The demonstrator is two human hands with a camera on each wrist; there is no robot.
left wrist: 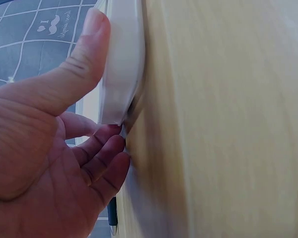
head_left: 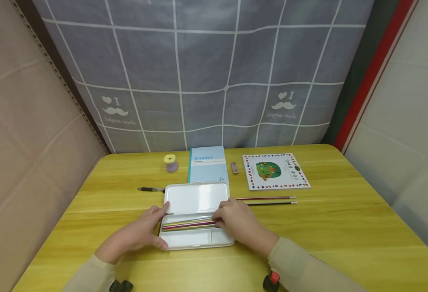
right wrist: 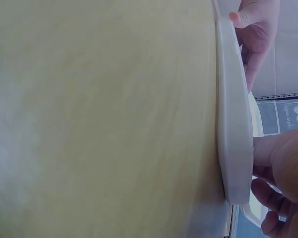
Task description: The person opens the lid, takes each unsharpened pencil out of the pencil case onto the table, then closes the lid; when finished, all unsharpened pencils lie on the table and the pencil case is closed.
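Note:
A white pencil case (head_left: 186, 243) lies on the table with its lid (head_left: 195, 198) folded back. Several thin coloured pencils (head_left: 188, 226) lie lengthwise in its rear compartment. My left hand (head_left: 141, 231) grips the case's left end, thumb at the front corner and fingers near the hinge; the left wrist view shows this hand (left wrist: 54, 134) close up against the case wall (left wrist: 121, 64). My right hand (head_left: 237, 219) reaches over the case's right side, its curled fingers at the pencils' right ends, which they hide. In the right wrist view, that hand's thumb (right wrist: 263, 151) goes inside the rim.
Behind the case are a light-blue notebook (head_left: 207, 166), a yellow-lidded jar (head_left: 170, 163) and an eraser (head_left: 234, 168). A picture booklet (head_left: 276, 171) lies back right, with two pencils (head_left: 272, 198) before it. A black pen (head_left: 150, 189) lies left of the lid.

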